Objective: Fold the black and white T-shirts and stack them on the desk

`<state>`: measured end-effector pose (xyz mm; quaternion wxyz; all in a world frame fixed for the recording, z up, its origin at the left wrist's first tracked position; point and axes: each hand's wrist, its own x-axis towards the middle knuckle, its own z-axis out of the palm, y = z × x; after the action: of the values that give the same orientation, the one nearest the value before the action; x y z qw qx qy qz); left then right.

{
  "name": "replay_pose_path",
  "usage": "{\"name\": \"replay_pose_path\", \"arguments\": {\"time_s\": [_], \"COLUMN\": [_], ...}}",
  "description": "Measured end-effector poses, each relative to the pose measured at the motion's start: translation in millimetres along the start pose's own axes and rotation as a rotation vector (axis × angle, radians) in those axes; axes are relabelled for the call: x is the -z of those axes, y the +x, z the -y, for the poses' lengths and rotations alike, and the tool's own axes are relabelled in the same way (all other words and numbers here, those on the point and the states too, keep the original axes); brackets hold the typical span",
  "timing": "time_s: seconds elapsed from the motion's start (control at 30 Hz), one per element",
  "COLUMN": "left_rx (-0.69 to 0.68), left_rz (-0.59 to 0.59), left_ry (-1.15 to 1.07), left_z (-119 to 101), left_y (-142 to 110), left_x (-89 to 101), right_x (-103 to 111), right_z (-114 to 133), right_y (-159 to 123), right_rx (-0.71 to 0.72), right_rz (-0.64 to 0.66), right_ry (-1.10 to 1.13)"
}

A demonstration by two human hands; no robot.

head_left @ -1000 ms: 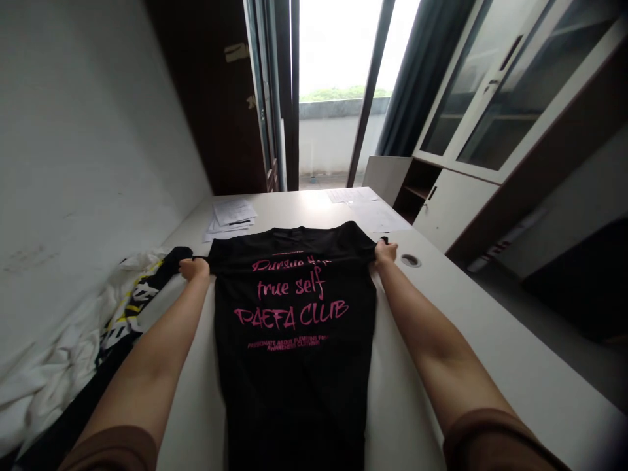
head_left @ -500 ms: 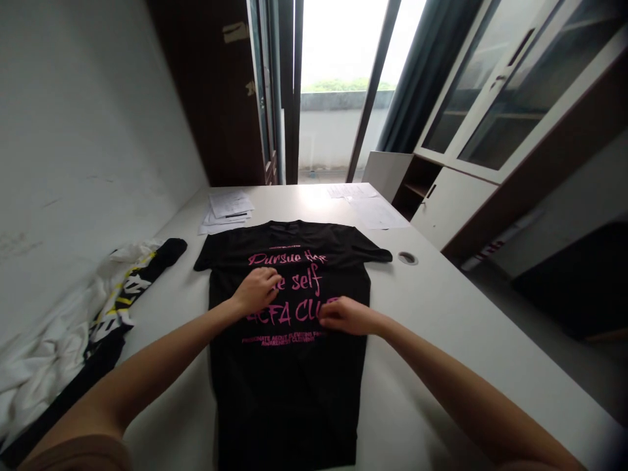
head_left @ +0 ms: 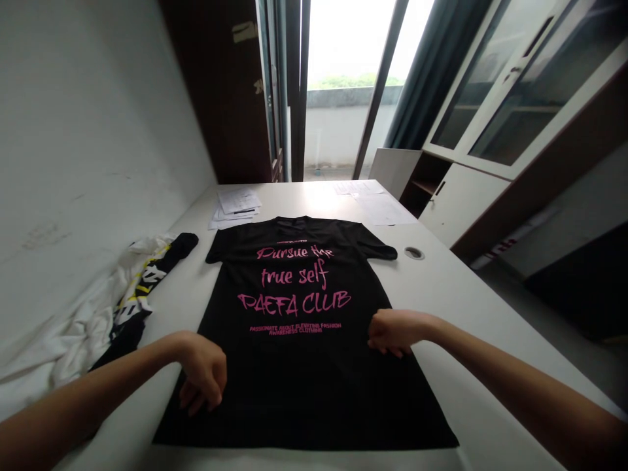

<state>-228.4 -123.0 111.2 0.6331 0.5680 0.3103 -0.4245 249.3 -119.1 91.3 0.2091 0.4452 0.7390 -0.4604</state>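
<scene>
A black T-shirt [head_left: 304, 386] with pink lettering lies spread on the white table, its collar at the far end and its wide hem toward me. Over its lower left side is my left hand [head_left: 203, 373], fingers loosely bent downward and somewhat apart, thumb separate. My right hand [head_left: 397, 330] is at the shirt's right edge, just beside the lettering; its fingers are bent but not closed together. No cloth is bunched in either hand. Whether the fingertips press on the fabric is hard to see.
White and black clothes [head_left: 122, 294] with yellow print are heaped along the left wall. Papers [head_left: 238, 204] lie at the table's far left, and more sheets [head_left: 383, 208] at the far right. A round cable hole [head_left: 415, 253] sits right of the shirt. Cabinets [head_left: 466, 203] stand beyond the table.
Both hands have moved apart and toward me, off the lettering to the shirt's sides. The lower part of the shirt, narrow before, now spreads wide, and its hem shows. My view has shifted slightly.
</scene>
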Motion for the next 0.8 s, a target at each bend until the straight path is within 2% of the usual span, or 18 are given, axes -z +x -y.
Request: {"name": "replay_pose_path", "arguments": {"time_s": [0.03, 0.07, 0.1, 0.17, 0.27, 0.3, 0.37, 0.4, 0.47, 0.57, 0.67, 0.8], "left_rx": [-0.046, -0.125, -0.222, -0.393, -0.48, -0.47, -0.397, -0.327, -0.157, 0.008, 0.09, 0.166], "left_rz": [-0.047, -0.154, -0.307, -0.69, -1.261, -1.409, -1.608, -1.664, -1.675, -1.624, -1.661, -1.758], "left_ry": [0.012, 0.04, 0.083, 0.215, 0.469, 0.538, 0.604, 0.606, 0.565, 0.462, 0.375, 0.272], "left_z": [-3, -7, -13, -26, -41, -44, -44, -42, -35, -17, 7, 35], "left_y": [-2, -3, -3, 1, 20, 28, 43, 50, 58, 65, 69, 70], "left_x": [2.1, 6.6, 13.8, 37.0, 91.9, 113.7, 158.3, 179.3, 215.6, 250.6, 265.0, 269.9], "right_x": [4, 10, 18, 37, 73, 85, 104, 111, 121, 129, 136, 139], "right_z": [3, 5, 6, 3, -11, -16, -27, -33, -44, -61, -82, -112], "right_y": [7, 16, 28, 56, 102, 116, 141, 150, 164, 172, 169, 157], "right_rx": [0.069, 0.145, 0.212, 0.276, 0.196, 0.134, -0.009, -0.077, -0.196, -0.322, -0.398, -0.453], "right_rz": [-0.158, -0.329, -0.5, -0.8, -1.122, -1.188, -1.23, -1.214, -1.157, -1.078, -1.045, -1.071], "right_ry": [-0.037, -0.079, -0.121, -0.179, -0.146, -0.13, -0.113, -0.123, -0.158, -0.166, -0.128, -0.098]}}
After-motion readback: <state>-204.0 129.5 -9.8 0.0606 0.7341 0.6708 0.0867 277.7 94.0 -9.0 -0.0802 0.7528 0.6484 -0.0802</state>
